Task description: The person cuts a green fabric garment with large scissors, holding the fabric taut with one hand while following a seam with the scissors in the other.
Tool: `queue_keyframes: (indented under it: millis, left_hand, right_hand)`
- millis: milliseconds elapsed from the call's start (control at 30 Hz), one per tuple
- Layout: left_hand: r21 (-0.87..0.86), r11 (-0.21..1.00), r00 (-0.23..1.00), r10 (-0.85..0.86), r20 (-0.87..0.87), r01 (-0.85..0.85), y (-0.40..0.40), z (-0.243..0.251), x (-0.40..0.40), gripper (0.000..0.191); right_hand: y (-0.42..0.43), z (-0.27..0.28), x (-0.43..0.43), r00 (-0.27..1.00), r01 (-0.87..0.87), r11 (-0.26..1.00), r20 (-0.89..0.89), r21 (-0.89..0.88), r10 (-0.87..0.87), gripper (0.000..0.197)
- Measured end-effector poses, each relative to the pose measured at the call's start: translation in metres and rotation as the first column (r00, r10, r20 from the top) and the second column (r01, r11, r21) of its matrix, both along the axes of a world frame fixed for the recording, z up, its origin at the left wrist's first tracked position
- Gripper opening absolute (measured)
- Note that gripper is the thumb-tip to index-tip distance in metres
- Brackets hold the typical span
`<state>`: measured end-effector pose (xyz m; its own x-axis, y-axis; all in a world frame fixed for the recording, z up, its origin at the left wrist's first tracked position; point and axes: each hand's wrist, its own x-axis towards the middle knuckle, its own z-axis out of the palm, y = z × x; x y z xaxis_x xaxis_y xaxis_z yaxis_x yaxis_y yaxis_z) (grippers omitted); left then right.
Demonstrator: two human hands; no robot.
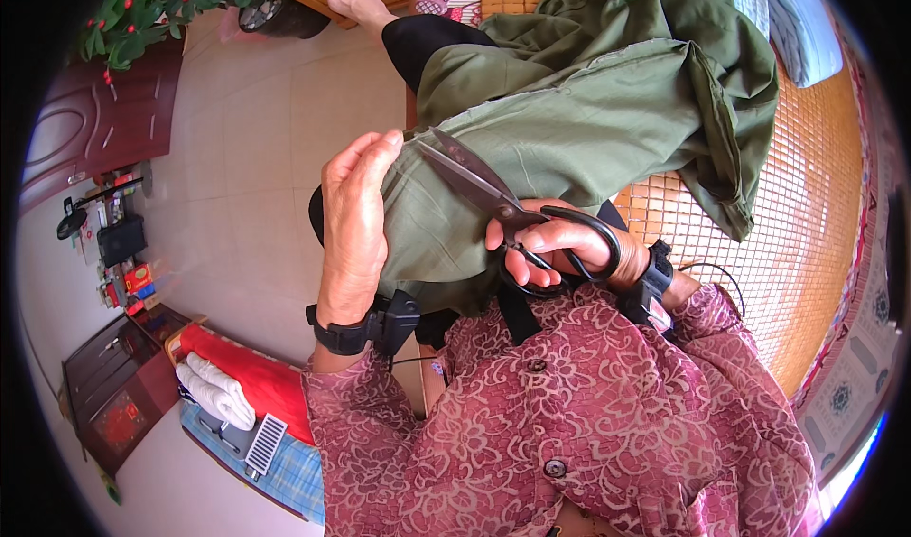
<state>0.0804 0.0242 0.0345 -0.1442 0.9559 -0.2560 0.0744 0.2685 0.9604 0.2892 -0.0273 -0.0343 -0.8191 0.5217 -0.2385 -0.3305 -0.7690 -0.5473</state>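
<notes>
Green cloth (541, 153) with a frayed edge lies across my lap and runs up to the right over a bed. My left hand (359, 202) pinches the left end of its edge between thumb and fingers. In my right hand (562, 245) is a pair of scissors (480, 181) with black handles, my thumb and fingers through the loops. The blades are parted and point up to the left, their tips near the cloth's edge close to my left fingertips. Whether any cloth lies between the blades I cannot tell.
Under the cloth's right part is a bed with a tile-like mat (804, 181). A folded blue textile (804, 32) lies at the upper right. A potted plant (285, 17) stands at the upper left, and a red-covered surface (249, 373) with a rolled white textile (217, 391) at the lower left.
</notes>
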Motion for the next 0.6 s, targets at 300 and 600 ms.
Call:
queue_keyframes:
  millis: [300, 600]
  left_hand:
    - [0.024, 0.999, 0.998, -0.048, 0.031, 0.047, 0.0028, -0.002, -0.0024, 0.024]
    - [0.048, 0.998, 0.999, -0.049, -0.021, 0.05, 0.002, -0.0034, -0.0021, 0.026]
  right_hand:
    - [0.0022, 0.0036, -0.0026, 0.999, -0.031, 1.0, 0.015, -0.001, 0.031, 0.04]
    - [0.0019, 0.0028, -0.0037, 0.999, -0.045, 0.999, 0.02, -0.004, 0.045, 0.04]
